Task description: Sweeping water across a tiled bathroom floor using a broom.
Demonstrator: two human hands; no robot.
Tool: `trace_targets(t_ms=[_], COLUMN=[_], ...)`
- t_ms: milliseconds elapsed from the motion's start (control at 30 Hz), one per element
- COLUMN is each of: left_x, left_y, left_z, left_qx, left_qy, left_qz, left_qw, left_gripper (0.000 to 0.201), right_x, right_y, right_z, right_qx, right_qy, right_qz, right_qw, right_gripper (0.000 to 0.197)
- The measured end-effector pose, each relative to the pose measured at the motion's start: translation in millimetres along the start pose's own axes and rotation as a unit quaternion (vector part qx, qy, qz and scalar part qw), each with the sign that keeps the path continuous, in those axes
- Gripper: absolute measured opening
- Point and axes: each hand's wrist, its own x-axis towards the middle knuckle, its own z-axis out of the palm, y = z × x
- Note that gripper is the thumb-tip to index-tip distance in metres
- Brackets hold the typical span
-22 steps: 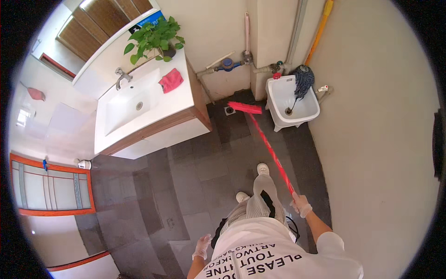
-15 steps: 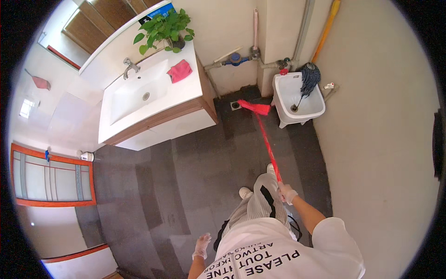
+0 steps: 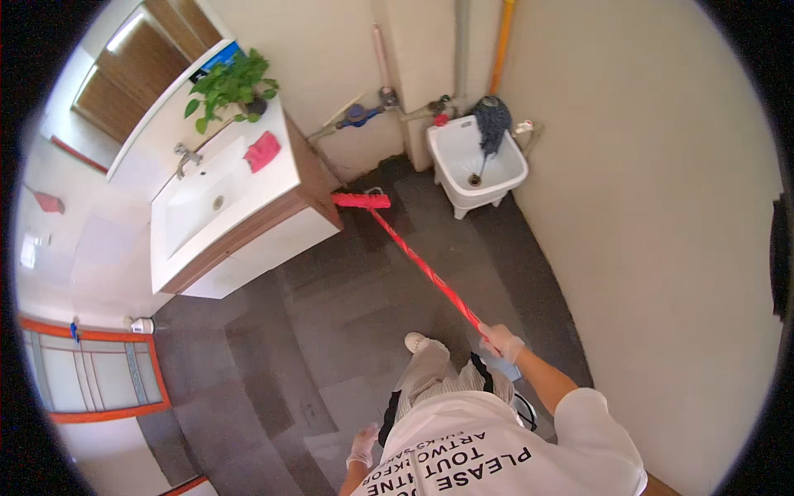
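My right hand [image 3: 502,341], in a clear glove, is closed around the upper part of a red broom [image 3: 426,269]. The handle slants away to the far left. Its red head [image 3: 361,201] rests on the dark floor beside the right end of the sink cabinet. My left hand [image 3: 362,444], also gloved, hangs by my left side. It holds nothing that I can see, and its fingers are loosely apart. Near my right wrist, a pale bluish thing [image 3: 506,366] is mostly hidden by my arm and body.
A white washbasin [image 3: 198,219] carries a pink cloth [image 3: 262,152] and a leafy potted plant [image 3: 231,89]. At the back right stands a white mop sink [image 3: 478,188] holding a dark mop [image 3: 493,124]. Pipes with a blue meter [image 3: 357,114] run between them. An orange-framed door [image 3: 99,372] is at left.
The broom head has moved left, from beside the floor drain toward the cabinet, and has turned. My view has swung right. I have stepped, and my right hand still grips the handle.
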Motion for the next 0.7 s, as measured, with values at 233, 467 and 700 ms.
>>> trace_targets(t_ms=[233,467,700], left_x=[18,24,-32], left_y=[31,79,123], left_z=[11,47,93], left_qx=[-0.465,-0.285,-0.514], left_qy=[0.011,0.043,0.09], left_qz=[-0.306,-0.091,-0.208], left_qw=[0.831,0.953,0.827], left_gripper=[0.032,0.031,0.031], right_x=[-162,-218,-141], right_y=[117,185,184], right_z=[-72,-153,-204], right_qx=[-0.039,-0.082,-0.236], right_qy=[0.152,0.244,0.278], right_qz=[0.124,0.154,0.098], right_qw=[0.98,0.954,0.926], right_gripper=[0.043,0.036,0.046])
